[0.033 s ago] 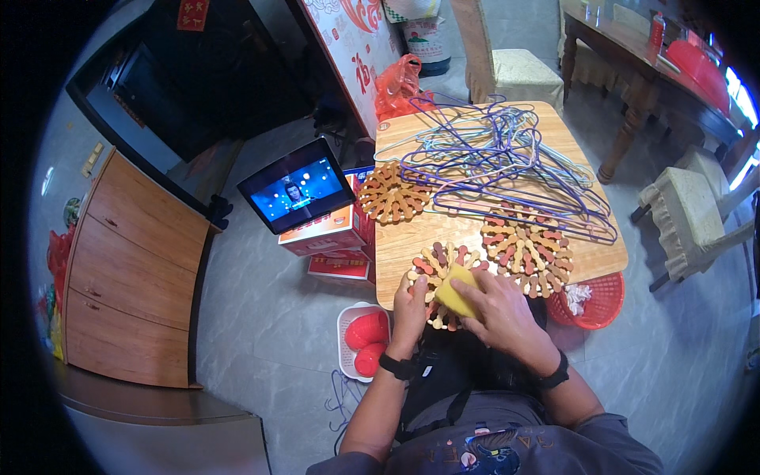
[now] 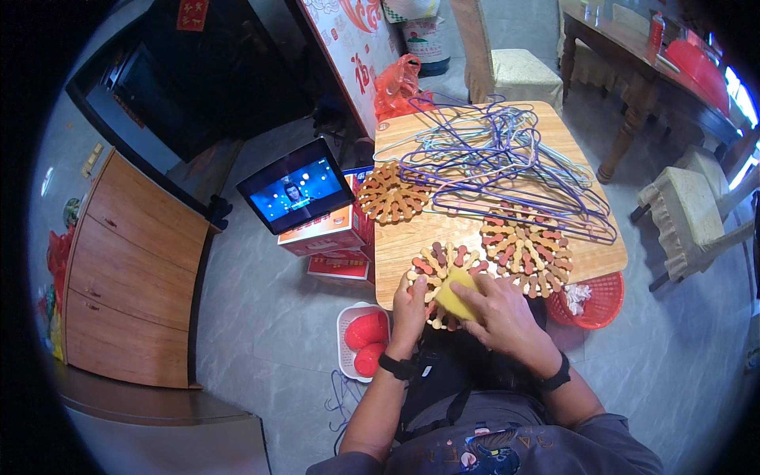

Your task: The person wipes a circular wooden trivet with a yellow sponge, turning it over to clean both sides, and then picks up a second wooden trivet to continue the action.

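My left hand (image 2: 409, 313) grips the left edge of a round wooden trivet (image 2: 435, 261), made of small knobbed pieces in pale, tan and red-brown tones. My right hand (image 2: 507, 313) presses a yellow sponge (image 2: 457, 294) onto the middle of that trivet, partly hiding it. The trivet is at the near edge of a wooden table (image 2: 443, 229). Close to my right hand lie more trivets (image 2: 529, 252), overlapping each other. Another brown trivet (image 2: 394, 192) rests at the table's left edge. Beyond them is a tangled heap of purple and pale blue hangers (image 2: 507, 170).
A tablet (image 2: 297, 188) plays a video on stacked boxes (image 2: 332, 229) at the left. On the floor stand a white basket (image 2: 343, 336) with red items and a red basket (image 2: 606, 305) with crumpled white stuff. Several hangers (image 2: 342, 400) lie below. Chairs (image 2: 689, 214) stand right.
My right hand and the yellow sponge have shifted very slightly toward me over the trivet. My left hand keeps its hold.
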Demonstrator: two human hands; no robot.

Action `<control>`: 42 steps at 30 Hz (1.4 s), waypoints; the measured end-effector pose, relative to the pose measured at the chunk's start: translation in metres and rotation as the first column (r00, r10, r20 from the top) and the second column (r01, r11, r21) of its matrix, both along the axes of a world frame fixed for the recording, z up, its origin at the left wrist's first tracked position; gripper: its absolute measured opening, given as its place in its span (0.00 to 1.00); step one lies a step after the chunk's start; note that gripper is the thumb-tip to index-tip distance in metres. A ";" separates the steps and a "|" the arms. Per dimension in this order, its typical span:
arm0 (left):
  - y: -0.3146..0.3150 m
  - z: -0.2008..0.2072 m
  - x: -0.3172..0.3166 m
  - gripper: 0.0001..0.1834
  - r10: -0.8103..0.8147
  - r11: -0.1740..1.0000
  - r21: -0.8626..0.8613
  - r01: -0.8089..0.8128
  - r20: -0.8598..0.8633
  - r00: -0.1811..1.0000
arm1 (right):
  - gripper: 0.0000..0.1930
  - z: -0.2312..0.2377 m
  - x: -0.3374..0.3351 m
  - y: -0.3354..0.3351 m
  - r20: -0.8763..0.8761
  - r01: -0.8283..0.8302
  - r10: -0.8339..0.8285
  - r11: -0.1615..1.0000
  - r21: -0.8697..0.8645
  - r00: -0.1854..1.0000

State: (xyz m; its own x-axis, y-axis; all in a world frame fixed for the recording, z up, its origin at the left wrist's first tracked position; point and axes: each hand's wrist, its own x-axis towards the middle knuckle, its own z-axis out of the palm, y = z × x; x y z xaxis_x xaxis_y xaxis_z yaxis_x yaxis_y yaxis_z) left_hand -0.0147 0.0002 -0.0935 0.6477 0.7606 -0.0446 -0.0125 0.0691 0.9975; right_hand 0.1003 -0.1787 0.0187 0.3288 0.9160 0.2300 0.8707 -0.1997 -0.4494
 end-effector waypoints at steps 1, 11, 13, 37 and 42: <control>-0.002 0.003 0.001 0.18 0.001 1.000 -0.020 -0.001 0.003 1.000 | 0.30 0.001 0.001 -0.004 0.007 -0.021 0.021 1.000 0.010 1.000; -0.011 0.030 0.003 0.18 -0.008 0.993 -0.113 0.011 0.022 1.000 | 0.32 -0.005 0.028 0.027 -0.034 0.089 -0.085 0.987 0.133 0.996; -0.007 0.020 0.002 0.17 0.000 0.999 -0.054 0.002 0.024 1.000 | 0.32 -0.017 0.026 0.039 -0.032 0.083 -0.081 0.993 0.083 0.996; -0.008 0.023 0.002 0.17 0.000 0.994 -0.108 0.000 0.000 1.000 | 0.32 -0.023 0.018 0.041 -0.026 0.133 -0.132 0.988 0.080 0.991; -0.007 0.021 0.002 0.18 -0.016 0.990 -0.138 0.014 -0.013 1.000 | 0.32 -0.024 0.019 0.041 -0.026 0.134 -0.132 0.987 0.092 0.991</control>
